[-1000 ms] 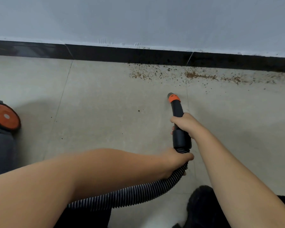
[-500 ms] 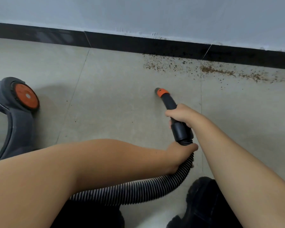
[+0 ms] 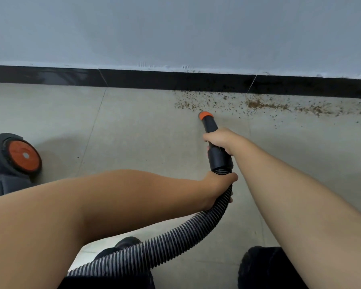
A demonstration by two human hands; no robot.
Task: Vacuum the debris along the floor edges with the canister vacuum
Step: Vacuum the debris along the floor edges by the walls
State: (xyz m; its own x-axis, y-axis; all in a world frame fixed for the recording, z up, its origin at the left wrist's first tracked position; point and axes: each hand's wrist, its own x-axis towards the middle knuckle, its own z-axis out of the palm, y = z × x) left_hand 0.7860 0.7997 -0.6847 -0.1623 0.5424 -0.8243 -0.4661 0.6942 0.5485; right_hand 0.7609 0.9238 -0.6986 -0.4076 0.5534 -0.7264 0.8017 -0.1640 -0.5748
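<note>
A right hand [image 3: 221, 140] grips the rigid black nozzle [image 3: 212, 130] just short of brown debris [image 3: 258, 104] by the baseboard [image 3: 175, 81], while the left hand [image 3: 219, 184] clasps the flexible ribbed hose [image 3: 175, 240] behind it.

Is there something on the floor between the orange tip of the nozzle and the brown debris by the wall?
Nothing visible. Only bare tile lies between the nozzle tip and the nearest debris along the black baseboard. The canister sits far left, aside.
</note>
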